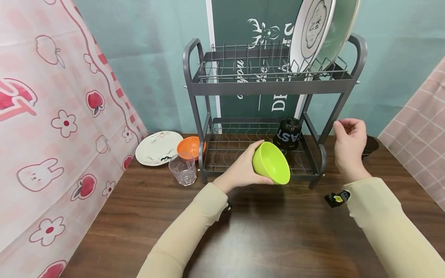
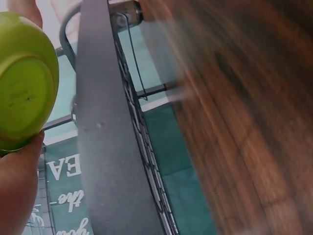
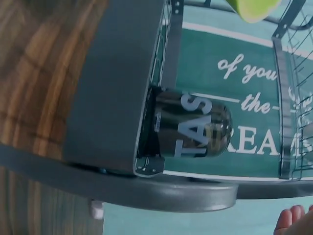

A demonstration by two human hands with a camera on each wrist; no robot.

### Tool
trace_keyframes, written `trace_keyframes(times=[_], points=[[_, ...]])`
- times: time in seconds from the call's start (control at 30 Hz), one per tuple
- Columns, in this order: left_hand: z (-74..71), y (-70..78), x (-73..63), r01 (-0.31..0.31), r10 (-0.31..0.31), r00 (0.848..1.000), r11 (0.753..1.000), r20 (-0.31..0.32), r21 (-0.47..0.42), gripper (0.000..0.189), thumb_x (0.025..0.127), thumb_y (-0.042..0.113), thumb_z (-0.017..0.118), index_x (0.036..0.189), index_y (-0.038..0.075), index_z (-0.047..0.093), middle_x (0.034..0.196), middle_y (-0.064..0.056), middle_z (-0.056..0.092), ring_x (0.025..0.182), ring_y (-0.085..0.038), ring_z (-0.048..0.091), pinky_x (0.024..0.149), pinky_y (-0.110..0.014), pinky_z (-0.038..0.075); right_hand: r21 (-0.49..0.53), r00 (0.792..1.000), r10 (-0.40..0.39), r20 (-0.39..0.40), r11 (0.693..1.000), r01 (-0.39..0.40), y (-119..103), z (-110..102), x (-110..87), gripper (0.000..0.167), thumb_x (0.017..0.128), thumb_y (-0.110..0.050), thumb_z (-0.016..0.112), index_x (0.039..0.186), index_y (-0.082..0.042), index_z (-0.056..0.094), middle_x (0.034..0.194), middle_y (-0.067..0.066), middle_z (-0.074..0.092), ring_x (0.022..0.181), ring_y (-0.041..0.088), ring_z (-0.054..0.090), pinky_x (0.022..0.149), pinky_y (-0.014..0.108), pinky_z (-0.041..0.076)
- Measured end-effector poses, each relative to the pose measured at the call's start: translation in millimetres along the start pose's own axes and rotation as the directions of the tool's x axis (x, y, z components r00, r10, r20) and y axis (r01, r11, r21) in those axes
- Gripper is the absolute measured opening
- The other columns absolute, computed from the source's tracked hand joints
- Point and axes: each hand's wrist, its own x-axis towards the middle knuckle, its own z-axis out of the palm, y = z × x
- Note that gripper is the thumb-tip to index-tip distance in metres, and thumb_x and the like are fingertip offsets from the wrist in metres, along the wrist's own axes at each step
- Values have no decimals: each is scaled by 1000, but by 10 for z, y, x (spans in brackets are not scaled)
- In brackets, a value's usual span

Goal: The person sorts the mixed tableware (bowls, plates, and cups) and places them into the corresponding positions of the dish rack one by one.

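Observation:
My left hand [image 1: 243,168] grips a lime-green bowl [image 1: 271,164] by its side, with the thumb at the near rim. The bowl is tipped, its mouth facing right and toward me, in front of the rack's lower shelf. In the left wrist view, the underside of the green bowl [image 2: 24,93] shows at the left edge. My right hand [image 1: 351,144] is raised beside the rack's right leg, its fingers loosely curled around nothing. On the lower shelf a dark glass cup [image 1: 287,133] with pale lettering stands upside down.
A grey two-tier dish rack [image 1: 271,88] stands at the back, large plates [image 1: 311,34] upright on its top right. To its left are a floral plate [image 1: 158,148], an orange bowl [image 1: 189,146] and a clear cup [image 1: 183,170]. Behind my right hand sits a black container [image 1: 370,146].

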Motion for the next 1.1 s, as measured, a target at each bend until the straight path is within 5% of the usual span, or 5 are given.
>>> trace_keyframes(times=[0.17,0.33,0.57,1.1], points=[[12,-42,146,34,-34,999,999,-16,11,108,60,34,86,144,24,19,129,0,46,107,-12,50,81,-23,49,36,992,-10,124,999,6,57,51,98,9,94,-12,50,103,-12,50,97,-3,55,93,6,54,83,13,39],[65,-50,280,57,-56,998,998,-25,24,107,60,37,85,144,23,20,128,0,45,106,-12,51,80,-23,49,58,979,-32,200,998,21,99,78,123,15,95,-19,47,103,-8,54,86,-2,64,82,8,61,82,16,42],[161,-67,463,47,-46,999,995,-13,86,107,60,39,85,144,18,22,127,0,44,103,-10,49,78,-20,48,124,977,-41,210,992,15,133,105,150,10,96,-15,45,93,-8,52,75,1,55,72,10,52,70,16,42],[396,52,791,77,-87,996,972,35,223,107,62,46,82,146,22,19,136,0,33,102,-8,45,75,-14,46,115,980,-57,193,993,35,192,103,168,10,95,-18,46,91,-10,51,74,1,51,70,11,47,70,17,40]])
